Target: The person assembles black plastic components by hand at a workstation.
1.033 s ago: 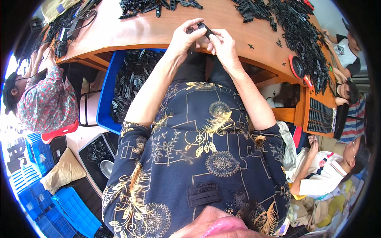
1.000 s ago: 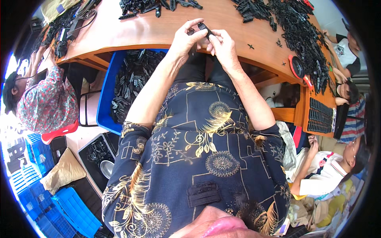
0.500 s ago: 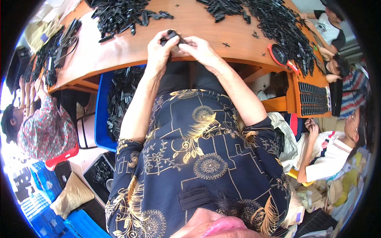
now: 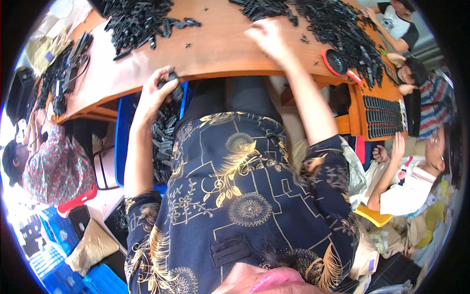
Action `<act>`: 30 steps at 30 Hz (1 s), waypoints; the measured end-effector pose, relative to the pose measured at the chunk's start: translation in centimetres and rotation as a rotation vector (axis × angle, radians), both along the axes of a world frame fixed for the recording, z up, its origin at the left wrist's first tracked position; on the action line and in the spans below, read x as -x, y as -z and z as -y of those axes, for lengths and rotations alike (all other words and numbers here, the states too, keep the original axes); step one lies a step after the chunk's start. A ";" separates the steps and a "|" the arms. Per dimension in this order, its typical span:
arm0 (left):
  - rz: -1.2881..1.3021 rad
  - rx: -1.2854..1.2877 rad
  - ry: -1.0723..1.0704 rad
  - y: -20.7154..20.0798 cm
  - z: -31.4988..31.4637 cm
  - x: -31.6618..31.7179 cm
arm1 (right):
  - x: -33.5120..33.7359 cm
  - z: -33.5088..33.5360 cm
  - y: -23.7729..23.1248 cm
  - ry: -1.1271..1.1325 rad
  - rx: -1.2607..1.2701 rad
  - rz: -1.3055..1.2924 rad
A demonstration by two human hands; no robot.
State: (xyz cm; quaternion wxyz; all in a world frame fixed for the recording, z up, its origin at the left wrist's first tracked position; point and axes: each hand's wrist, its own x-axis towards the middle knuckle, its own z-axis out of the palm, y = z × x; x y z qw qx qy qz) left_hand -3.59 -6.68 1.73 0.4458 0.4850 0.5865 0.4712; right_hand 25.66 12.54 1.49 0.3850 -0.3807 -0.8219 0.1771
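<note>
Over the blue bin [image 4: 120, 142] below the table's front edge, my left hand [image 4: 152, 95] is closed round a small black plastic piece [image 4: 175, 88]. Many black plastic parts [image 4: 164, 147] lie heaped inside that bin. Stretched out above the wooden table [image 4: 220, 49], my right hand [image 4: 268, 39] is smeared by motion, so its fingers cannot be read. Just beyond it lies a pile of long black parts [image 4: 264, 9]. Another black pile [image 4: 137, 24] sits at the far left of the table.
A large black heap [image 4: 338, 34] spreads along the table's right, beside a red-rimmed round object with a handle [image 4: 335, 62]. Rows of black parts [image 4: 384, 117] stand near the right corner. Co-workers sit at left [image 4: 58, 161] and right [image 4: 406, 181]. Blue crates [image 4: 56, 230] are lower left.
My hands were together over the table edge with a black piece between them. They have parted: the left moved left and down toward the bin with the piece, the right reached forward and right.
</note>
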 end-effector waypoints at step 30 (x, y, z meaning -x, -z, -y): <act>-1.146 -0.235 -0.123 4.1 -14.0 9.2 | -2.0 -2.7 -2.4 -0.150 -0.388 0.495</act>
